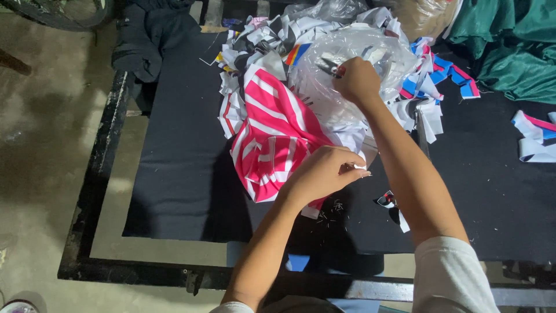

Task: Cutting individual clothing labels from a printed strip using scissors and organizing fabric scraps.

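My left hand [325, 169] pinches the white edge of a pink and white striped fabric piece [272, 130] lying on the black-covered table [185, 174]. My right hand [358, 80] is higher up, closed around small metal snips [330, 68] with a red part, held over a clear plastic bag [353, 52] that lies on the fabric heap. Under the bag lies white cloth.
A heap of white, grey, blue and red fabric cut-offs [260, 40] fills the table's far middle. More strips [536, 136] lie at the right. Green cloth [509, 40] sits at the far right, dark clothing [145, 35] at the far left. A small scrap [387, 200] lies near my forearm.
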